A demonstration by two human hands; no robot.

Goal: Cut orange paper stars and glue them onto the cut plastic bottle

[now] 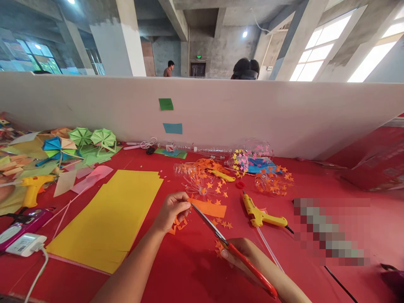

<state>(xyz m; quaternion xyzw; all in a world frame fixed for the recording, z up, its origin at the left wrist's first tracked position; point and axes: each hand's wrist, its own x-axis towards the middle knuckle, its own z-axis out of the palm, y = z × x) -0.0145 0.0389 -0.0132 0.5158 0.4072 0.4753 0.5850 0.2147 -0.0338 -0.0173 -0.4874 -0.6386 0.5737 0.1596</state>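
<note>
My left hand [174, 210] pinches one end of an orange paper strip [208, 208] between thumb and fingertips. In my right hand [244, 252] is a pair of scissors [217, 232] with long red handles. Its blade tips lie at the strip's left end, close to my left fingertips; whether paper is between the blades I cannot tell. Small orange paper stars [223, 223] lie on the red table under the strip, and orange offcuts [179, 225] sit below my left hand. Beyond the strip are clear plastic bottle pieces with orange stars [203, 191] about them.
A stack of yellow paper [110, 219] lies to the left. To the right rests a yellow glue gun [256, 212]; another glue gun [33, 187] stands far left near a purple device [27, 227]. Green paper umbrellas [103, 138] sit before a white partition [252, 109].
</note>
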